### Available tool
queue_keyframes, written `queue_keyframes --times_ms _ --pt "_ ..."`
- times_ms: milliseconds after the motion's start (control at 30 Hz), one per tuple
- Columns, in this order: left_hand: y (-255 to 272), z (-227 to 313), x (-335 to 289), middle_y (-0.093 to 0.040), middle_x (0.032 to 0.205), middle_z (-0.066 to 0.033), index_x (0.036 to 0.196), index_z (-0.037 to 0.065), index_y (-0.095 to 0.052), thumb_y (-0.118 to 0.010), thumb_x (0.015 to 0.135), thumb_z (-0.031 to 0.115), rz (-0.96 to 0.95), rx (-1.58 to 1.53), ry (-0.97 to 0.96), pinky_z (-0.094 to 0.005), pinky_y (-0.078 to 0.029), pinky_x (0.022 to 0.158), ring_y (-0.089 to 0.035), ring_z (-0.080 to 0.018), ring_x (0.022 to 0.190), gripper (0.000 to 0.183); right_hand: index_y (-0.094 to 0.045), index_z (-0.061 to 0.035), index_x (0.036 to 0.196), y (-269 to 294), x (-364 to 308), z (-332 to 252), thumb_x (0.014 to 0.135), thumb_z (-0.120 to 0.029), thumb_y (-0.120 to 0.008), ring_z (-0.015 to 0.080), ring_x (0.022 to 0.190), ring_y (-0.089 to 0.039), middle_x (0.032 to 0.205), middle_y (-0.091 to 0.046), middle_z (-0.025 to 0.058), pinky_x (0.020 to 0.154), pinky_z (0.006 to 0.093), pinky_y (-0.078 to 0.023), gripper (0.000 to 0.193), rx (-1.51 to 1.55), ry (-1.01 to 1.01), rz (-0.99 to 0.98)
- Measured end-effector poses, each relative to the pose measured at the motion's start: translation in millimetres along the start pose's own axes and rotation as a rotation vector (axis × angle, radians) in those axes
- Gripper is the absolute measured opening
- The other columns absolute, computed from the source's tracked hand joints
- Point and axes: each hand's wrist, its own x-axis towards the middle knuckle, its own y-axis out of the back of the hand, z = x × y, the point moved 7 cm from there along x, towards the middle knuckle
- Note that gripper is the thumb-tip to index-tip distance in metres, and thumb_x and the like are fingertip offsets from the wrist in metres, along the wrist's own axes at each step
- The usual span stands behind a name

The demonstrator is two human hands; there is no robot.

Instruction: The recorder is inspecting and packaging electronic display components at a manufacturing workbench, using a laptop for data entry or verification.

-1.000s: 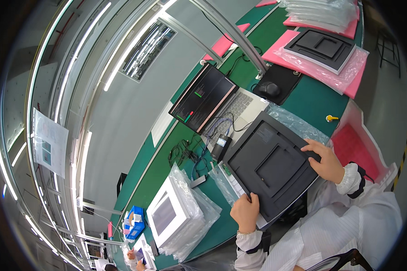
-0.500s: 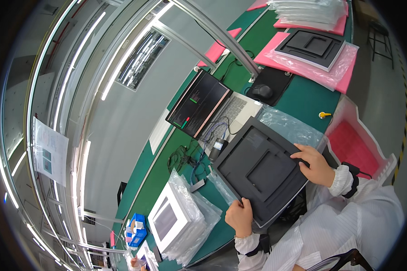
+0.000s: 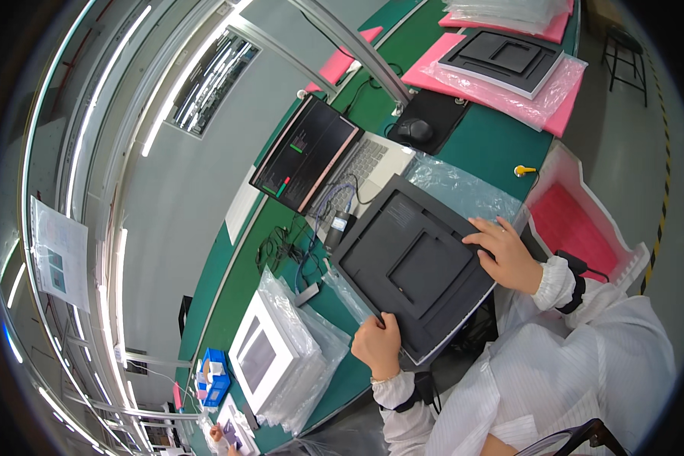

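A flat black rectangular panel [image 3: 368, 254] with stepped recesses and a raised square frame in its middle lies tilted before me; a pale edge shows along its near side. My left hand [image 3: 378, 346] is closed on its near left corner, thumb on top, the other fingers curled and partly hidden. At the right edge, my right hand [image 3: 511, 257] grips the panel with its fingertips over the top. Clear plastic film [image 3: 460, 186] shows beyond the panel's far side. Close past its far left edge are an open laptop [image 3: 308, 156] and a small black device [image 3: 338, 230] with cables.
White framed panels [image 3: 264, 353] in clear plastic are stacked at left, near a blue bin [image 3: 215, 376]. Pink foam [image 3: 425, 70] carries another black panel [image 3: 501, 59] at the far right. A mouse [image 3: 416, 131] sits on a black pad. A pink-lined white tray [image 3: 577, 228] stands at right.
The whole view has shifted, so everything sits a little further left and higher. Both hands keep their hold on the panel; the right fingers have moved slightly on its edge.
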Motion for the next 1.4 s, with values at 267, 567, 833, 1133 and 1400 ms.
queue_keyframes --times_ms 267,567,833,1133,1400 --pt "-2 -5 -4 -0.053 0.048 -0.0118 0.051 0.004 -0.052 -0.062 0.074 0.03 -0.014 -0.029 0.033 -0.0411 -0.04 0.047 -0.054 -0.0319 0.047 0.036 -0.058 -0.0067 0.108 1 1 -8 0.081 -0.003 -0.052 0.0366 0.111 -0.054 0.131 -0.049 0.0222 0.105 0.0465 -0.034 0.028 0.034 0.021 -0.01" --pt "7 -5 -6 -0.053 0.048 -0.0109 0.051 0.005 -0.052 -0.064 0.073 0.027 0.026 0.002 -0.043 -0.0388 -0.04 0.043 -0.054 -0.0294 0.045 0.033 -0.06 -0.0052 0.103 1 -5 -17 0.08 -0.002 -0.054 0.0365 0.108 -0.056 0.129 -0.049 0.0253 0.105 0.0457 -0.035 0.024 -0.023 0.078 0.014" --pt "7 -10 -7 -0.053 0.049 -0.0125 0.052 0.004 -0.051 -0.063 0.076 0.027 -0.007 -0.053 -0.021 -0.0405 -0.04 0.045 -0.055 -0.0312 0.046 0.035 -0.061 -0.0039 0.101 3 -4 -24 0.08 0.001 -0.054 0.0362 0.11 -0.054 0.128 -0.049 0.0263 0.106 0.0467 -0.034 0.023 -0.04 0.088 -0.002" --pt "1 -16 -10 -0.053 0.049 -0.0111 0.052 0.005 -0.051 -0.063 0.076 0.027 -0.02 -0.071 0.018 -0.0404 -0.041 0.045 -0.055 -0.0306 0.047 0.035 -0.06 -0.0012 0.102 -4 -7 -31 0.078 0.002 -0.054 0.0346 0.118 -0.05 0.13 -0.047 0.0248 0.106 0.0461 -0.035 0.025 -0.157 0.158 -0.032" --pt "6 -8 -13 -0.053 0.048 -0.0089 0.051 0.006 -0.05 -0.065 0.074 0.026 0.043 -0.003 -0.042 -0.0379 -0.039 0.043 -0.054 -0.0276 0.045 0.034 -0.059 -0.001 0.102 -3 -8 -31 0.077 0.004 -0.053 0.0333 0.121 -0.049 0.131 -0.048 0.0205 0.105 0.0457 -0.036 0.026 -0.146 0.134 -0.009"
